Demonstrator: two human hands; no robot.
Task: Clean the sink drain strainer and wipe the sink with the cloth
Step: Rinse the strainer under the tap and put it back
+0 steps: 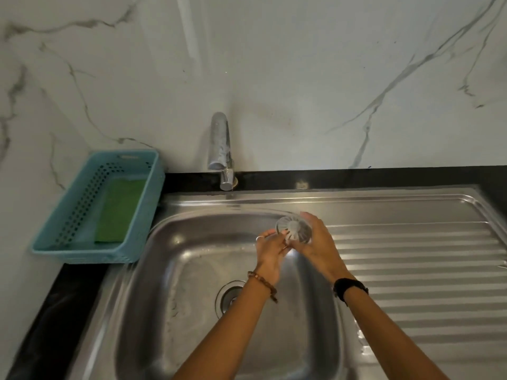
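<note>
- Head view: the strainer (pixel 294 229) is out of the drain (pixel 230 297) and held up over the far right part of the sink (pixel 153 270), below and right of the tap (pixel 222 160).
- The right hand (pixel 315 242) grips the strainer by its rim, fingers curled round the far edge, its slotted face turned toward the camera.
- The left hand (pixel 270 249) is at the strainer's near-left edge; its fingers look curled against the underside, but blur hides whether they pinch or only rub it.
- No water can be seen running from the tap, though the frame is soft, so I cannot be sure.
- My judgement: the step in hand is cleaning the strainer by hand. To do it well, keep the right grip firm on the rim, turn the piece bit by bit, and work the left fingertips along each slot so every 1 is cleared.
- Keep the work over the basin so loosened dirt falls inside, not on the ribbed drainboard (pixel 417 256).
- The open drain could swallow debris; rinsing gently would lessen that.
- A green pad (pixel 120 209) lies in the blue basket (pixel 79 253) on the desk, left of the sink; it may serve for wiping afterwards, which looks not yet begun.
</note>
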